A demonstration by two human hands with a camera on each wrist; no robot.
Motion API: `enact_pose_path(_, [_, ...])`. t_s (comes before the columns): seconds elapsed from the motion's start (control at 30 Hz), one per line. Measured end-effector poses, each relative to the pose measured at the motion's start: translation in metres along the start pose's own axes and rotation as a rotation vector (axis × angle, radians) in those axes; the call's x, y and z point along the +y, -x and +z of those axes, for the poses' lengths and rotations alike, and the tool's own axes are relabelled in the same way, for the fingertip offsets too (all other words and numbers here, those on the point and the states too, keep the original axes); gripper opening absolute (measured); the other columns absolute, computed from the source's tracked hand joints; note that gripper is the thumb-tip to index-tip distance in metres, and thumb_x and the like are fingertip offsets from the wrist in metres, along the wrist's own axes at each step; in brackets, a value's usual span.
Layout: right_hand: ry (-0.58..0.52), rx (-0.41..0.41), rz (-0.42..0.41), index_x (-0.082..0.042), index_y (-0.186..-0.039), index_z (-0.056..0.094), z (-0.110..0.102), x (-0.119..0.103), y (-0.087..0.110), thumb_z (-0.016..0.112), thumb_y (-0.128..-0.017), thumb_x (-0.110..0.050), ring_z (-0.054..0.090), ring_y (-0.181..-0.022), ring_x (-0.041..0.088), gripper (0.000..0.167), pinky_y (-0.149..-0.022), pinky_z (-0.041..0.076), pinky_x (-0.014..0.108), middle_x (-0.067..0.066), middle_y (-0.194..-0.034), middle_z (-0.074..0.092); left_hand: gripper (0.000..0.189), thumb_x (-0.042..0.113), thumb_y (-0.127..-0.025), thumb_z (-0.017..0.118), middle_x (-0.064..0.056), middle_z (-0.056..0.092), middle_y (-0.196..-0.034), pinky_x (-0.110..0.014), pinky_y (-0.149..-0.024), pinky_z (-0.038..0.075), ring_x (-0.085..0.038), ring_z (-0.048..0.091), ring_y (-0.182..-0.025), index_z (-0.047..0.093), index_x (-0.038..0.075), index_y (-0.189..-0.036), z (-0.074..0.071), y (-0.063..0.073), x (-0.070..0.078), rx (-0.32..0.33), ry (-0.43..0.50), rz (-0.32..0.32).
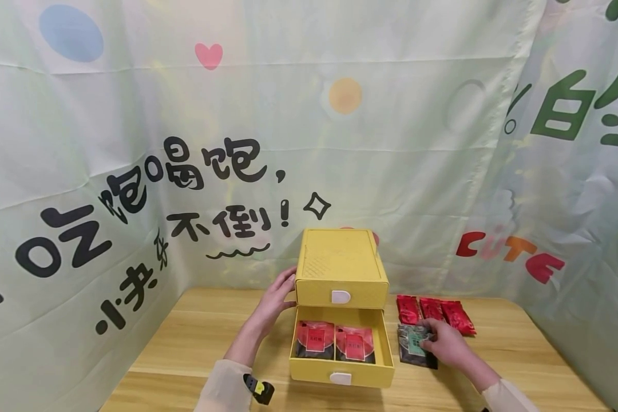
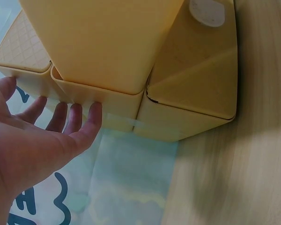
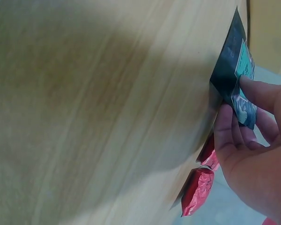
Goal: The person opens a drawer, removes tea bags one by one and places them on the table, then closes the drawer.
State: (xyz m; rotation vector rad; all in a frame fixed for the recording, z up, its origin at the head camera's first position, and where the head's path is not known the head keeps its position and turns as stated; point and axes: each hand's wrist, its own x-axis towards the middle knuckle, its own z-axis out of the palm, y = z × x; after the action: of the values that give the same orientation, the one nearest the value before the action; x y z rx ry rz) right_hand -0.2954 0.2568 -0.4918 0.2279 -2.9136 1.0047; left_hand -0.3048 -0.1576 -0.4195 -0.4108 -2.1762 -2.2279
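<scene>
Right grip (image 1: pixel 447 342) pinched the dark green packet (image 1: pixel 412 350) between thumb and fingers; packet was tilted, just right of the yellow box (image 1: pixel 340 257), at the desk (image 1: pixel 198 337). Three red packets (image 1: pixel 432 310) lay on the far side of it. Left grip (image 1: pixel 274 297) was spread, fingertips at the box's left side. Lower drawer (image 1: pixel 309 373) stood pulled out nearward, two red-and-black packets (image 1: pixel 316 346) inside.
</scene>
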Motion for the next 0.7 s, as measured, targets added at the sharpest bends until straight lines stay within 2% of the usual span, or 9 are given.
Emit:
enact_pose_path(0.2, [0.040,0.027,-0.031,0.010,-0.125,0.065,0.0039,0.0058,-0.0036,0.080,-0.084,0.001,0.065,-0.098,0.031,0.044,-0.085,0.055,0.055,0.020,-0.111,0.070,0.055,0.032,-0.111,0.047,-0.025,0.045,-0.154,-0.050,-0.099,0.051,-0.040,0.046,-0.135,0.039,0.003,-0.158,0.0001,0.0003,0.0003,-0.001,-0.002,0.002])
enact_pose_path(0.53, [0.076,0.074,-0.035,0.011,-0.123,0.064,0.0076,0.0063,-0.0030,0.082,-0.083,0.000,0.060,-0.092,0.027,0.046,-0.081,0.053,0.052,0.014,-0.103,0.067,0.055,0.032,-0.112,0.047,-0.024,0.045,-0.155,-0.049,-0.099,0.051,-0.038,0.046,-0.134,0.039,0.005,-0.158,0.0003,0.0002,-0.0005,0.008,-0.007,-0.009])
enact_pose_path(0.7, [0.080,0.078,-0.028,0.014,-0.124,0.061,0.0077,0.0057,-0.0027,0.081,-0.084,-0.001,0.060,-0.098,0.032,0.047,-0.084,0.053,0.055,0.017,-0.107,0.066,0.055,0.031,-0.112,0.047,-0.024,0.045,-0.154,-0.049,-0.097,0.051,-0.037,0.047,-0.132,0.039,0.003,-0.158,0.0007,0.0009,0.0006,0.013,-0.010,-0.009])
